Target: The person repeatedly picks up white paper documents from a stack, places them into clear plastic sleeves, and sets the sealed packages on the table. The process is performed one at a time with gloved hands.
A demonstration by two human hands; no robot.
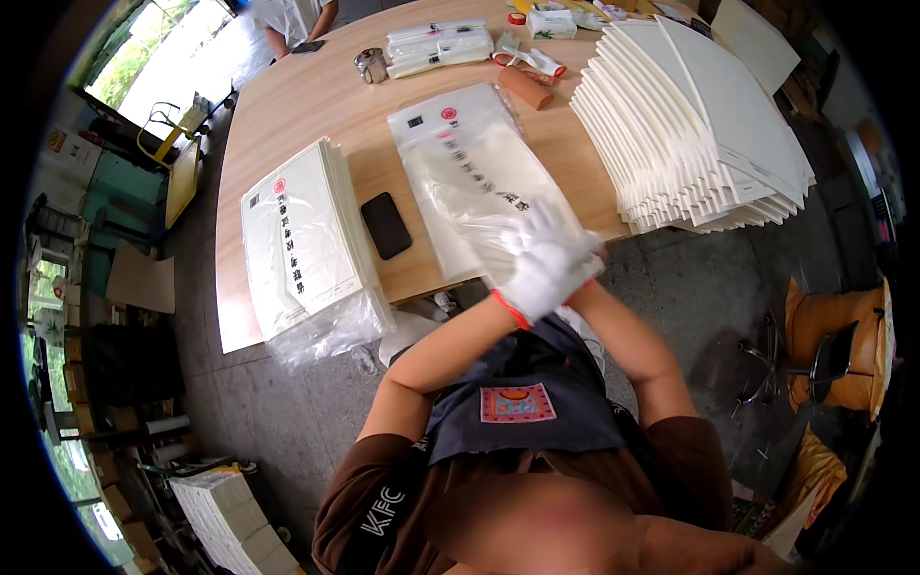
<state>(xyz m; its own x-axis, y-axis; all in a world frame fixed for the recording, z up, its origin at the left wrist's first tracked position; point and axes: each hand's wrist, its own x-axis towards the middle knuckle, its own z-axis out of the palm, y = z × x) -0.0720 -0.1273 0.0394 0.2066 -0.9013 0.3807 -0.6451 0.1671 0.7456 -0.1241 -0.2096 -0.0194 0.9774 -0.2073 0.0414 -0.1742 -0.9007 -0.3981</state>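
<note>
My left hand [542, 266], in a white glove with a red cuff, is over the near right corner of a stack of clear plastic bags [470, 172] with printing. Its fingers are smeared by motion. My right hand [587, 272] meets it at the table edge, mostly hidden behind it, so its fingers do not show. Whether either hand grips a bag I cannot tell. Left of these bags lies a black phone [386, 226]. Beyond the phone is a thick stack of printed white envelopes [302, 230] with a loose clear plastic sheet [331, 331] at its near end.
A tall fanned pile of white paper envelopes [671, 125] stands at the table's right. At the back are wrapped plastic packs [436, 46], a metal cup [370, 66], a brown roll [524, 87] and a tissue pack [552, 25]. Another person [292, 21] sits at the far left. An orange-brown chair [834, 345] stands right.
</note>
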